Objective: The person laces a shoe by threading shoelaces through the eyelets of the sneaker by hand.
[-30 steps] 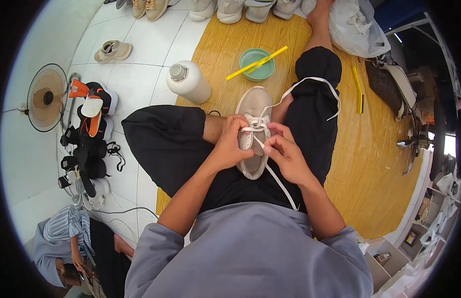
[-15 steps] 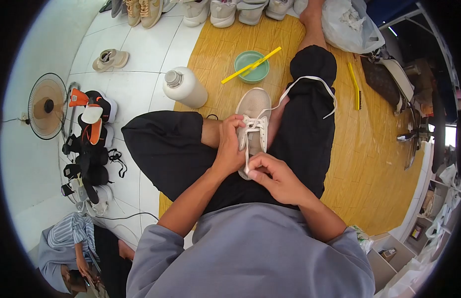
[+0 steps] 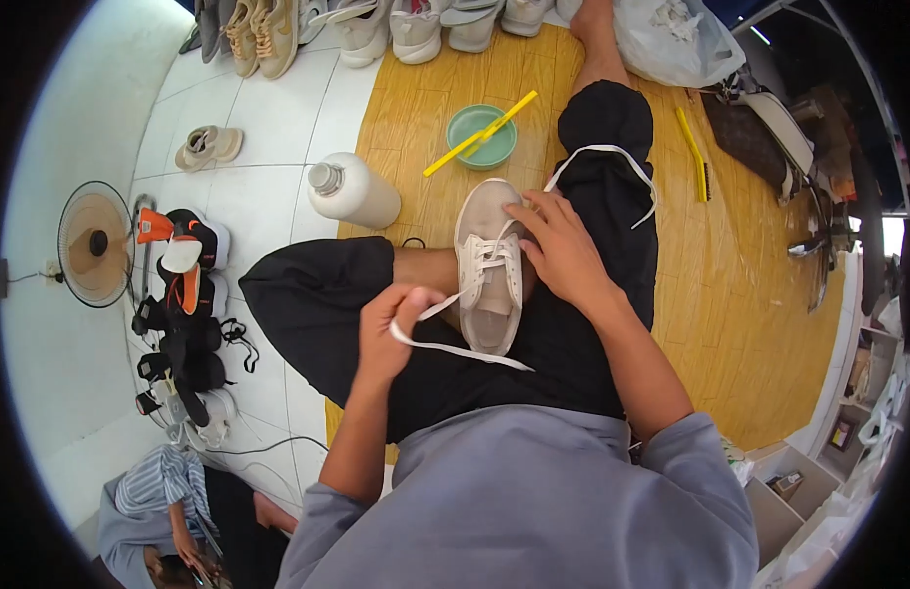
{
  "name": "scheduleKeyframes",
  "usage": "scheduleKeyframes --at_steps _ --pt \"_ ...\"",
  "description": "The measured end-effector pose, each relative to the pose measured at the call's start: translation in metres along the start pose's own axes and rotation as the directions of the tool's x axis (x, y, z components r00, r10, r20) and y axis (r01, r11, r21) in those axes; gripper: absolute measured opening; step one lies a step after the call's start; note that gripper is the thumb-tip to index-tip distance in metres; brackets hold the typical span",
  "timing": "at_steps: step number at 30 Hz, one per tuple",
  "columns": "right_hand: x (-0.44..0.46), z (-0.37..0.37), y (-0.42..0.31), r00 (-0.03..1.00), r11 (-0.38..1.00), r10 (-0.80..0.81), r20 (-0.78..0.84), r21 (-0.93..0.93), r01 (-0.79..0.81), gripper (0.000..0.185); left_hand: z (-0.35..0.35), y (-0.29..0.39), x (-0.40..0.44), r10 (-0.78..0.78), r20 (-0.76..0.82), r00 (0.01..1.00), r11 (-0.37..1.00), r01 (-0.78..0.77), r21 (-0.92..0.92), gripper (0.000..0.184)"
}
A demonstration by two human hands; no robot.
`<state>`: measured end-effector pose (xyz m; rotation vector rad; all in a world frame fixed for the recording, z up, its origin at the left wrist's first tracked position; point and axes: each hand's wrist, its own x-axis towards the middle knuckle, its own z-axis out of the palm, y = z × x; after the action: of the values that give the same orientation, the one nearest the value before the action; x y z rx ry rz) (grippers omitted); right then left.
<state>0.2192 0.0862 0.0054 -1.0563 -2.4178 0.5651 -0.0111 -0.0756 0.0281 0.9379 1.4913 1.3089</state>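
A beige shoe (image 3: pixel 489 211) rests on my lap between my legs, its toe pointing away from me. White laces (image 3: pixel 494 254) cross its upper eyelets. My left hand (image 3: pixel 391 329), left of the shoe, is closed on one lace end (image 3: pixel 465 351), which runs from the eyelets and trails over my black trousers. My right hand (image 3: pixel 563 245) is at the shoe's right side near the toe, fingers bent, with thumb and index finger by the other lace. That lace (image 3: pixel 612 150) loops over my right knee.
A white bottle (image 3: pixel 362 193) and a green bowl (image 3: pixel 474 142) with a yellow brush (image 3: pixel 484 133) across it stand ahead. Another yellow brush (image 3: pixel 692 147) lies right. Shoes (image 3: pixel 362 29) line the back. At left are a fan (image 3: pixel 97 243) and caps (image 3: pixel 195 240); a person (image 3: pixel 160 491) sits lower left.
My left hand has left the shoe and moved left with a lace end pulled out. My right hand has let go of that lace and moved up to the shoe's toe side.
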Motion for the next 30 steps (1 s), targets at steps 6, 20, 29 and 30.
scheduleKeyframes --at_steps 6,20,29,30 --pt "-0.015 -0.023 0.007 0.995 0.995 0.043 0.092 -0.098 -0.034 0.018 -0.115 0.015 -0.018 -0.113 0.015 0.993 0.886 0.108 -0.451 0.041" --pt "-0.078 -0.136 0.010 0.968 0.899 0.036 0.247 -0.432 0.077 0.013 -0.079 0.033 -0.027 -0.042 -0.670 0.741 0.881 -0.288 -0.375 0.056" --pt "-0.107 -0.190 0.092 0.952 0.711 0.273 0.139 -0.696 -0.103 0.018 0.059 0.003 -0.013 0.384 0.070 0.921 0.806 -0.371 0.461 0.013" --pt "-0.108 -0.192 0.093 0.932 0.679 0.337 0.133 -0.720 -0.142 0.018 0.067 -0.004 -0.007 0.366 0.093 0.926 0.805 -0.365 0.468 0.013"
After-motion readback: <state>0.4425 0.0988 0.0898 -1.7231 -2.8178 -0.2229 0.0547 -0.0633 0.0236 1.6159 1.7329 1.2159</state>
